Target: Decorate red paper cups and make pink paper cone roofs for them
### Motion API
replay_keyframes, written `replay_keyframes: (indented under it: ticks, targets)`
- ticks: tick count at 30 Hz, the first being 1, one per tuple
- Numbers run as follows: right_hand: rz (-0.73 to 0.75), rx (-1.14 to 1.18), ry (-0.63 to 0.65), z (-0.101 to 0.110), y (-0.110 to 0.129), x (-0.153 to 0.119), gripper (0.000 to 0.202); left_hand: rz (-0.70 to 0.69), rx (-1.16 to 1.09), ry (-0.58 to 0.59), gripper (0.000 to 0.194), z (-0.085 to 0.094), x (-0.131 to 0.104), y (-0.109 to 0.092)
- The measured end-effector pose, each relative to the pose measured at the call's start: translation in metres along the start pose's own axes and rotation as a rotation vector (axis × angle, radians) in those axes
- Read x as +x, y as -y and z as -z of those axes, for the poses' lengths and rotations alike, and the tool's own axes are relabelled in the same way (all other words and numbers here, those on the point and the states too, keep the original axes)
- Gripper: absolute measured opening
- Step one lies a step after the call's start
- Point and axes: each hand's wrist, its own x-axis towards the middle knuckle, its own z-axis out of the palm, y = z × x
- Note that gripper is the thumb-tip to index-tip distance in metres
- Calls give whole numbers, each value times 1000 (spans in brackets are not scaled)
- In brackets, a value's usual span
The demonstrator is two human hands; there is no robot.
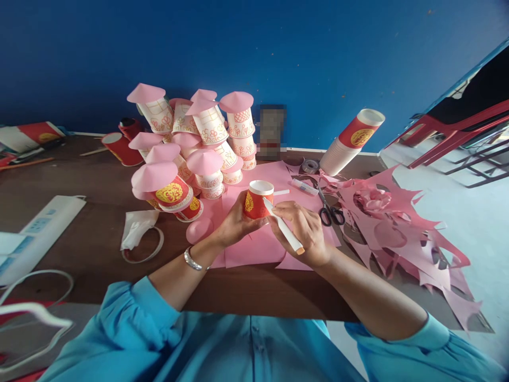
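Above the pink paper (242, 249) my left hand (237, 223) grips a red paper cup (258, 200) with a yellow emblem and a white rim, its opening facing up. My right hand (304, 231) is closed round a white marker (287, 232) with an orange end; the marker's upper tip meets the cup's red side or lies just in front of it. To the left stand several stacked paper cups with pink cone tops (204, 162), many drawn on with flowers and grids.
Black scissors (332, 212), a glue tube (304, 187) and a tape roll (310, 166) lie right of the cup. Pink scraps (393, 233) cover the right side. A leaning cup stack (350, 143) stands behind. A white power strip (40, 233) lies at left.
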Motion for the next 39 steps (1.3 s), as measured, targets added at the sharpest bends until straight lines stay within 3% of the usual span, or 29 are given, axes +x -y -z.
replay_keyframes:
  ticks: [24, 28, 39]
  targets:
    - [-66, -74, -47, 2, -5, 4, 8, 47, -3, 48, 43, 5, -1, -4]
    - [-66, -73, -57, 3, -5, 4, 9, 48, 8, 104, 46, 5, 1, -6]
    - [-86, -49, -65, 4, -4, 5, 10, 48, 81, 115, 50, 11, 3, 5]
